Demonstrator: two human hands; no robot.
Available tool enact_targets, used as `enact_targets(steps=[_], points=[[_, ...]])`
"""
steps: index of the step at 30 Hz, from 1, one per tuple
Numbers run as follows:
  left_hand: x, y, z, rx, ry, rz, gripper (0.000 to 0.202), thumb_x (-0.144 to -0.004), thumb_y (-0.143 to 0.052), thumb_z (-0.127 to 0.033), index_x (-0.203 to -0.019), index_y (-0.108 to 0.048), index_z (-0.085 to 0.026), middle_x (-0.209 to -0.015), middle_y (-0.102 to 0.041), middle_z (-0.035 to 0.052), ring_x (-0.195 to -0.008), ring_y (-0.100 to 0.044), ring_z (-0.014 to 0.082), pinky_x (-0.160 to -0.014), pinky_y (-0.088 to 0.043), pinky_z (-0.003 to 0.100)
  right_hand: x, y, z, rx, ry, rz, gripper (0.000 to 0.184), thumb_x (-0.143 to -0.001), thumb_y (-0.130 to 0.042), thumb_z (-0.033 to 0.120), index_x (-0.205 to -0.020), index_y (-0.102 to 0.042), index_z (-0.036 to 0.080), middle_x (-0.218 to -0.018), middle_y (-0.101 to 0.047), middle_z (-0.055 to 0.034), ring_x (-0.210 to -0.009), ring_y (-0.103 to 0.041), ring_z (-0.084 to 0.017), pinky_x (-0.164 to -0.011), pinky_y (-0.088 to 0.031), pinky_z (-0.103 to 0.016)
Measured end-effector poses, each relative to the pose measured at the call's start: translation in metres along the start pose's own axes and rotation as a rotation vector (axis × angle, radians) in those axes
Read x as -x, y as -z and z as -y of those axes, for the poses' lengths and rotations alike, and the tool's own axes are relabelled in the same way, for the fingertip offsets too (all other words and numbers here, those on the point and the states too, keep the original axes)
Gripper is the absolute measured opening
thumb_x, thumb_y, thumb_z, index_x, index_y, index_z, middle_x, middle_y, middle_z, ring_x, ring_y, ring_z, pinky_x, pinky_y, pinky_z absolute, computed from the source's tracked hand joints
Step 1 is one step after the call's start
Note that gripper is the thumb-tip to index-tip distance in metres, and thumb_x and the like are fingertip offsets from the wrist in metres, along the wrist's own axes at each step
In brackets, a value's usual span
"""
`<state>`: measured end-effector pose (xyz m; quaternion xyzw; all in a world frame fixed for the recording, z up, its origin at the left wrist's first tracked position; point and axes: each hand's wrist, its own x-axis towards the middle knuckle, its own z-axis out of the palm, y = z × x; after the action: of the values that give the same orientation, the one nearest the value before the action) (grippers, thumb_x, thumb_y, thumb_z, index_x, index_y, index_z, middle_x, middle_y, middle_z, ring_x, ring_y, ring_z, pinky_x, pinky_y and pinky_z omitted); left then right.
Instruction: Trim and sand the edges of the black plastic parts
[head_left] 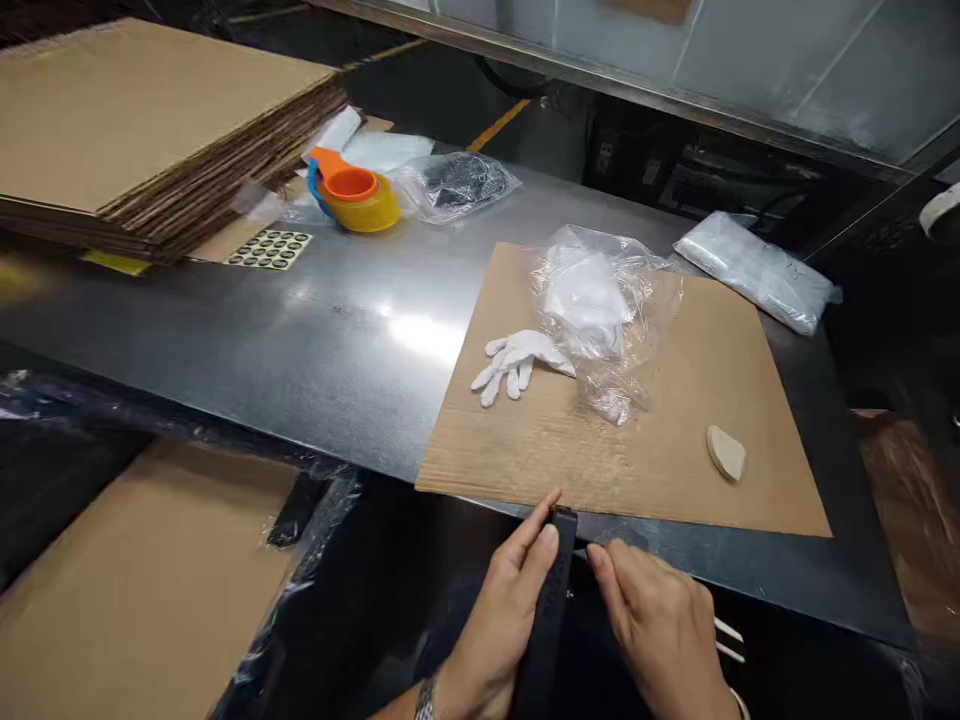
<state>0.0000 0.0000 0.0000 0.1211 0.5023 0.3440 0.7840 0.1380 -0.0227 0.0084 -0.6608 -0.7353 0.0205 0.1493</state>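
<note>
My left hand [499,610] is closed around a long black plastic bar [553,590] with raised lettering, held upright in front of the table's near edge. Its thumb and index finger lie along the upper end. My right hand [660,620] is closed beside it, gripping a slim tool [729,640]. Two pale prongs of that tool stick out behind the hand, and a thin dark tip meets the bar's right side; the rest is hidden in the fist. Beyond the hands, a cardboard sheet [517,450] carries a white glove [517,360] and a tan wedge-shaped block [726,452].
On the sheet lies a clear plastic bag [589,300] with white contents. A wrapped white packet [757,270] is at right. Stacked cardboard [165,110], a sticker sheet [270,249], tape rolls [367,205] and another bag [457,185] occupy the metal table's [337,340] left side.
</note>
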Motion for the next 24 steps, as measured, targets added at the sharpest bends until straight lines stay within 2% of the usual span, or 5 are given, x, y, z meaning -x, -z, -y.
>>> enact_targets(steps=[10,15,19,21,24], points=[[-0.002,-0.002,-0.003,0.004,-0.021,0.01,0.057,-0.075,-0.064,-0.04,-0.127,-0.051,-0.022,-0.066,-0.06,-0.0006,-0.063,-0.058,0.0129,-0.067,-0.048,0.025,0.004,0.0,-0.004,-0.449,-0.157,0.337,0.044,-0.096,-0.028,0.04,-0.058,-0.04,0.02,-0.047,-0.046,0.0048,-0.041,-0.04,-0.008,-0.045,-0.021,-0.022],[-0.001,-0.002,-0.003,-0.032,-0.049,-0.003,0.055,-0.075,-0.064,-0.041,-0.126,-0.052,-0.024,-0.091,-0.068,0.0042,-0.094,-0.06,0.0198,-0.085,-0.045,0.029,0.002,0.0,-0.008,-0.624,-0.287,0.31,0.04,-0.092,-0.032,0.047,-0.064,-0.044,0.02,-0.054,-0.047,0.0035,-0.047,-0.041,-0.009,-0.048,-0.026,-0.021],[0.002,-0.003,-0.004,-0.087,-0.122,-0.008,0.047,-0.077,-0.062,-0.041,-0.122,-0.056,-0.028,-0.128,-0.056,0.0011,-0.126,-0.039,0.0191,-0.103,-0.03,0.025,-0.004,-0.003,-0.003,-0.875,-0.351,0.392,0.035,-0.085,-0.047,0.051,-0.071,-0.049,0.019,-0.058,-0.046,0.004,-0.053,-0.04,-0.01,-0.052,-0.03,-0.021],[0.002,-0.003,-0.003,-0.103,-0.147,-0.005,0.046,-0.078,-0.061,-0.041,-0.122,-0.056,-0.028,-0.132,-0.052,0.0003,-0.13,-0.034,0.0192,-0.105,-0.027,0.025,-0.008,-0.006,0.001,-0.99,-0.416,0.457,0.036,-0.085,-0.048,0.05,-0.066,-0.047,0.019,-0.055,-0.042,0.0048,-0.052,-0.037,-0.009,-0.051,-0.029,-0.021],[0.001,-0.001,-0.001,-0.085,-0.125,-0.017,0.051,-0.076,-0.063,-0.042,-0.123,-0.056,-0.025,-0.12,-0.061,0.0044,-0.117,-0.048,0.0234,-0.098,-0.037,0.029,-0.011,-0.013,0.004,-1.225,-0.502,0.498,0.035,-0.087,-0.046,0.046,-0.066,-0.047,0.018,-0.053,-0.044,0.0047,-0.053,-0.04,-0.009,-0.054,-0.032,-0.021]])
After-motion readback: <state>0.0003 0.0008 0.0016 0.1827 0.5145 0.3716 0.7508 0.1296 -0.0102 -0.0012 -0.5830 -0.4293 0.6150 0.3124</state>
